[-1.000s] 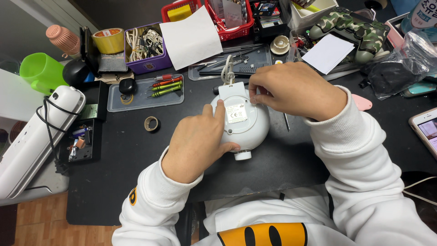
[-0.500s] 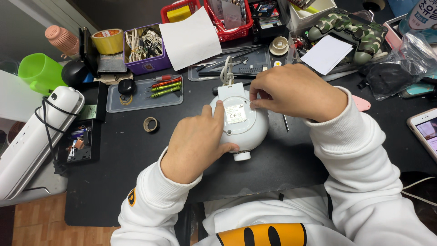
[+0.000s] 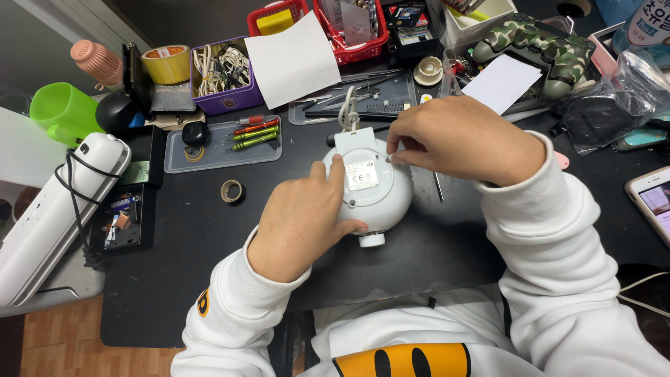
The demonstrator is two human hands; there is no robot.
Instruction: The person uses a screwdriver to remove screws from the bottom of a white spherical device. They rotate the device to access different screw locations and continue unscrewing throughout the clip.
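left hand [image 3: 303, 220] cups round white device [image 3: 370, 188] mid-desk, thumb beneath, steadying it | right hand [image 3: 457, 143] fingertips pinched at its top-right edge, contents unclear | screwdriver tray [image 3: 223, 143] near back-left for reach

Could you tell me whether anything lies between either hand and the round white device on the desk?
Nothing visible does: the left hand grips the round white device directly, and the right hand's fingertips touch its top edge.

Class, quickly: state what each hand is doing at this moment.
Left hand: clasping the round white plastic device, forefinger on its label.
Right hand: fingertips pinched at the device's top edge; anything held there cannot be told.
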